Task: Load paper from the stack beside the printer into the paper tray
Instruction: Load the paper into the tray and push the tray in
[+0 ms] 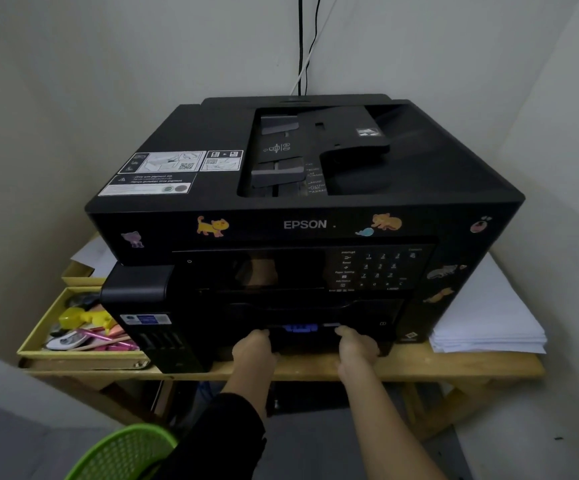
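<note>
A large black Epson printer (302, 223) with animal stickers stands on a wooden table (454, 367). Its paper tray (303, 342) sits low in the front, with a blue part showing in the slot above it. My left hand (253, 348) and my right hand (355, 346) both grip the tray's front edge, fingers curled into the slot. A stack of white paper (489, 320) lies on the table to the right of the printer, untouched.
A yellow box (38, 336) with pens and small items sits left of the printer, with loose sheets (90, 254) behind it. A green basket (125, 452) is at the lower left. Cables (302, 46) run up the wall corner behind.
</note>
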`<state>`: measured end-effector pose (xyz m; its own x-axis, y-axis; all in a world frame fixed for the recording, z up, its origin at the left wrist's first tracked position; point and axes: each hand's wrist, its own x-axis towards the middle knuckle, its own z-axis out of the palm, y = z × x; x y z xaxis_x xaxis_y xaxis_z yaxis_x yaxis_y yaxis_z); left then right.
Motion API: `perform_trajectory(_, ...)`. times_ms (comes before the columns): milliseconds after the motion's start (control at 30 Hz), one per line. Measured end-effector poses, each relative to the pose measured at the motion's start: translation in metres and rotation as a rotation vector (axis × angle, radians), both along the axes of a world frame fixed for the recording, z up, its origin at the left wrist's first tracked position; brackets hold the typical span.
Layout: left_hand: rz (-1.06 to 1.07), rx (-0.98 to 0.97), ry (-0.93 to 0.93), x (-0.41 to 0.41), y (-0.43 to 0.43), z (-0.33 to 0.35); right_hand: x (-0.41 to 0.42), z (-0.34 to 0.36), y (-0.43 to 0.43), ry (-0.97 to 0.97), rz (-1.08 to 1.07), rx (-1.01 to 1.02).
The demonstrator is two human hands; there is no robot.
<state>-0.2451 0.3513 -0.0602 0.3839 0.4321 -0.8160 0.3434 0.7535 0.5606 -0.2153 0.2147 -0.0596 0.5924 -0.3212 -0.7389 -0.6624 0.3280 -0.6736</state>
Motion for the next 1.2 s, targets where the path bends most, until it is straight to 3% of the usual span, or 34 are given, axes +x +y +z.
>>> perform_trajectory(67,-0.127,0.003,-0.046,0.0,-0.002,-0.003,0.0,0.002,0.006,0.019,0.033,-0.052)
perform_trajectory(200,-0.092,0.079,0.151,0.002,0.008,-0.008,0.006,0.0,0.006,0.039,0.05,-0.122)
perform_trajectory(500,0.063,0.043,0.078,0.005,0.008,-0.012,0.011,-0.007,0.009,0.081,-0.03,-0.119)
perform_trajectory(767,0.069,0.074,-0.034,0.009,0.013,-0.026,0.016,-0.019,0.007,-0.033,-0.012,-0.053)
perform_trajectory(1000,-0.161,0.056,-0.214,-0.004,0.025,-0.012,0.019,-0.009,-0.004,-0.112,0.175,0.163)
perform_trajectory(1133,-0.039,-0.145,-0.359,-0.011,0.033,-0.001,0.018,-0.001,-0.006,-0.238,-0.12,0.586)
perform_trajectory(1200,0.027,-0.188,-0.375,-0.008,0.031,0.008,0.016,0.0,-0.002,-0.275,-0.257,0.672)
